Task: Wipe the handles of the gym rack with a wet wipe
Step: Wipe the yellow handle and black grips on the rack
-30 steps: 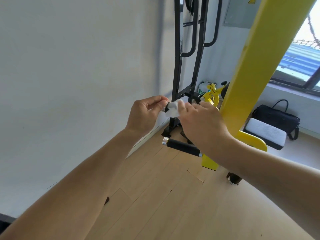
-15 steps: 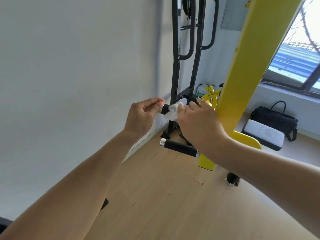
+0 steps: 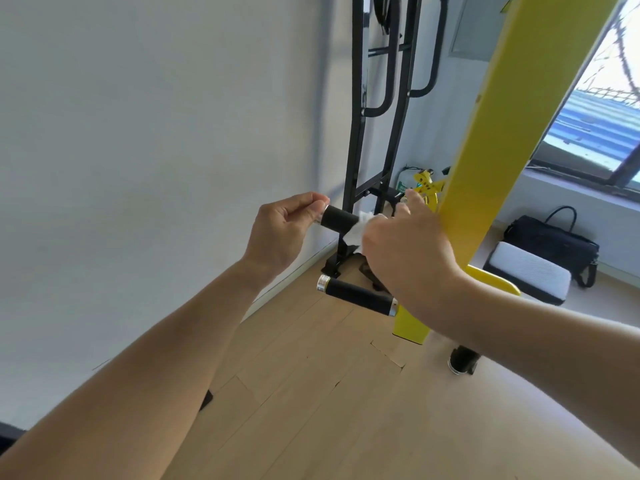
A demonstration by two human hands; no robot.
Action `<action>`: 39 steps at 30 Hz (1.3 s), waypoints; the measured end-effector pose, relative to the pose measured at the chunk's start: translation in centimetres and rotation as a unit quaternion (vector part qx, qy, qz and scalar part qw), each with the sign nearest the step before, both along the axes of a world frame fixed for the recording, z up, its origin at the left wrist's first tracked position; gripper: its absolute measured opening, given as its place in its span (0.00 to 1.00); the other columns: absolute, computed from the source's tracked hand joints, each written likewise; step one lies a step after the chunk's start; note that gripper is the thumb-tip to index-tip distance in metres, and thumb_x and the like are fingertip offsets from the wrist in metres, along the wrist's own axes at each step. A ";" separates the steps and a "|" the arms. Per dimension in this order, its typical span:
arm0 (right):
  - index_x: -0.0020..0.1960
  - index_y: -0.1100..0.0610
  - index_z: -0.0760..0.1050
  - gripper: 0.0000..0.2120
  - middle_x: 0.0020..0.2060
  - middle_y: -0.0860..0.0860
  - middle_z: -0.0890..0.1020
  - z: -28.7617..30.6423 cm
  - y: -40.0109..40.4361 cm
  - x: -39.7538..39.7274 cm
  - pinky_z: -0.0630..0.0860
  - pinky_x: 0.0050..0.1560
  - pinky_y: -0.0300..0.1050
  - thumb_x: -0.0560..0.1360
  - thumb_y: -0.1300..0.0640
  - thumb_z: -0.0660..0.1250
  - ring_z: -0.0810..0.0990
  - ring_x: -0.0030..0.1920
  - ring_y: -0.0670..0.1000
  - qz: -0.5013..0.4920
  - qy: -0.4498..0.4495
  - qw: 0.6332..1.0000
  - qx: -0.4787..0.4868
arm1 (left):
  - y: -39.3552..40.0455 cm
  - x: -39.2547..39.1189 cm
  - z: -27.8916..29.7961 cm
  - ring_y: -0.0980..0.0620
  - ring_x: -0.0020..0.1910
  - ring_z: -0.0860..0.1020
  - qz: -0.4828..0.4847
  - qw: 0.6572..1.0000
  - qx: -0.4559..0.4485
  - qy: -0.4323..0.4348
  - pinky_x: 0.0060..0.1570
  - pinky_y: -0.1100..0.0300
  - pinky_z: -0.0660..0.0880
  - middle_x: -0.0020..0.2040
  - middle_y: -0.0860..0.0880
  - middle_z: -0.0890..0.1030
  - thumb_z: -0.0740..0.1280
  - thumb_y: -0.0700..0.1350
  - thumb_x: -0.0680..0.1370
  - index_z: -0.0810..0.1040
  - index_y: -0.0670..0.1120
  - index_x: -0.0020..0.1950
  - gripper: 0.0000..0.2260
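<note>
A yellow gym rack post [image 3: 485, 140] slants up through the right of the view. Two black foam handles stick out from it to the left. My left hand [image 3: 280, 233] pinches the free end of the upper handle [image 3: 339, 220] with its fingertips. My right hand [image 3: 408, 251] is wrapped around the same handle closer to the post, pressing a white wet wipe [image 3: 356, 232] against the foam. The lower handle [image 3: 356, 296], with silver end caps, hangs free just under my right hand.
A black metal frame [image 3: 360, 133] with looped bars stands against the white wall behind the handles. A black bag [image 3: 550, 240] and a white-topped pad [image 3: 530, 275] lie on the wooden floor at the right, below a window [image 3: 595, 109].
My right hand has slid the wipe along the upper handle toward the yellow post, uncovering more black foam. My left hand still pinches the handle's end.
</note>
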State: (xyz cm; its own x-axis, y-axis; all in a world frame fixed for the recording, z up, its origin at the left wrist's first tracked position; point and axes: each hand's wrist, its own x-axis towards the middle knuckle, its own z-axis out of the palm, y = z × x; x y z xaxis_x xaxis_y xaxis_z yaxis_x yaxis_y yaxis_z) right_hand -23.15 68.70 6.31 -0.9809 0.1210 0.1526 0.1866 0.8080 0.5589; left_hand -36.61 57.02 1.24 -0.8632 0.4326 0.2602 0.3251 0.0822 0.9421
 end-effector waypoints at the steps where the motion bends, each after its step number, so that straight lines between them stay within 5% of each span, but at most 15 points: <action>1: 0.51 0.58 0.74 0.07 0.42 0.54 0.82 -0.3 0.0 -0.8 0.65 0.69 0.57 0.81 0.55 0.62 0.81 0.49 0.58 0.009 0.025 0.999 -0.023 | -0.1 0.0 0.0 0.68 0.46 0.81 0.000 1.000 -0.002 -0.001 0.49 0.79 0.70 0.49 0.53 0.87 0.70 0.47 0.80 0.86 0.48 0.56 0.08; 7: 0.52 0.58 0.79 0.21 0.41 0.53 0.86 -2.2 0.0 -4.0 0.78 0.53 0.51 0.78 0.40 0.64 0.85 0.40 0.55 0.034 0.136 0.984 -0.109 | -0.5 0.0 0.2 0.68 0.43 0.79 -0.002 1.000 -0.013 0.028 0.45 0.77 0.71 0.46 0.55 0.85 0.68 0.44 0.81 0.85 0.45 0.56 0.08; 10: 0.56 0.58 0.75 0.15 0.42 0.52 0.84 -1.5 -0.6 -2.8 0.74 0.49 0.48 0.81 0.47 0.62 0.83 0.40 0.53 0.026 0.112 0.989 -0.095 | -0.8 -0.4 0.4 0.66 0.45 0.81 -0.010 0.999 -0.024 0.026 0.46 0.78 0.71 0.47 0.54 0.86 0.69 0.44 0.81 0.86 0.45 0.57 0.08; 13: 0.44 0.57 0.66 0.07 0.33 0.50 0.74 0.0 -0.8 -0.4 0.69 0.49 0.48 0.81 0.57 0.58 0.75 0.36 0.52 -0.028 0.045 0.998 -0.046 | -0.7 -0.5 0.6 0.62 0.51 0.81 -0.013 0.999 -0.026 0.015 0.52 0.78 0.71 0.50 0.52 0.87 0.70 0.46 0.80 0.86 0.47 0.56 0.08; 17: 0.50 0.59 0.69 0.08 0.38 0.53 0.76 -0.2 -0.9 0.7 0.71 0.59 0.56 0.81 0.54 0.58 0.77 0.41 0.55 -0.070 0.005 0.997 0.014 | -0.4 -0.1 0.4 0.61 0.52 0.81 -0.022 0.999 -0.024 0.008 0.52 0.80 0.70 0.51 0.52 0.87 0.69 0.48 0.80 0.86 0.48 0.57 0.09; 23: 0.60 0.58 0.73 0.22 0.47 0.53 0.84 -1.7 -0.4 -3.4 0.75 0.51 0.48 0.83 0.42 0.52 0.83 0.46 0.54 0.034 0.130 0.980 -0.144 | -0.3 0.4 0.6 0.66 0.44 0.80 -0.030 0.999 -0.031 0.022 0.43 0.78 0.71 0.46 0.55 0.86 0.68 0.45 0.81 0.85 0.46 0.59 0.10; 27: 0.64 0.54 0.73 0.23 0.50 0.51 0.84 -1.2 -1.1 -4.1 0.72 0.49 0.46 0.80 0.38 0.57 0.83 0.48 0.54 0.016 0.151 0.947 -0.283 | -0.6 0.1 0.5 0.57 0.53 0.82 -0.026 0.999 -0.027 0.025 0.50 0.78 0.73 0.55 0.51 0.86 0.67 0.43 0.81 0.83 0.45 0.63 0.12; 30: 0.62 0.55 0.72 0.19 0.48 0.51 0.82 -0.4 -0.7 -3.0 0.73 0.49 0.48 0.81 0.42 0.60 0.83 0.47 0.53 -0.018 0.099 0.970 -0.221 | -0.6 -0.1 0.6 0.60 0.50 0.82 -0.020 0.999 -0.028 0.025 0.49 0.78 0.72 0.51 0.53 0.86 0.69 0.45 0.81 0.85 0.45 0.59 0.10; 33: 0.54 0.57 0.68 0.05 0.35 0.49 0.72 0.7 -1.0 -1.0 0.69 0.41 0.45 0.82 0.55 0.59 0.77 0.39 0.50 -0.036 0.016 0.995 -0.091 | -0.5 -0.2 0.6 0.61 0.51 0.82 -0.017 1.000 -0.018 0.009 0.51 0.78 0.71 0.49 0.53 0.87 0.71 0.47 0.79 0.86 0.47 0.57 0.09; 39: 0.51 0.55 0.70 0.05 0.39 0.51 0.75 1.1 -0.4 1.0 0.67 0.48 0.48 0.81 0.54 0.61 0.74 0.38 0.51 -0.066 -0.039 0.997 0.016 | -0.2 0.1 0.6 0.61 0.52 0.81 -0.031 0.999 -0.033 -0.001 0.52 0.79 0.71 0.49 0.55 0.86 0.69 0.49 0.80 0.86 0.50 0.57 0.08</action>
State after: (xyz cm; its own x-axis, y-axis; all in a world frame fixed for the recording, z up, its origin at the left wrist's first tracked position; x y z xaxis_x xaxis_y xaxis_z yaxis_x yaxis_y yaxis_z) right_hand -22.13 68.29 7.37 -0.9658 0.2457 0.0831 0.2453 0.7610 0.6007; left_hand -36.50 56.86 1.80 -0.8351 0.5013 0.2265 0.3289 0.1250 0.9360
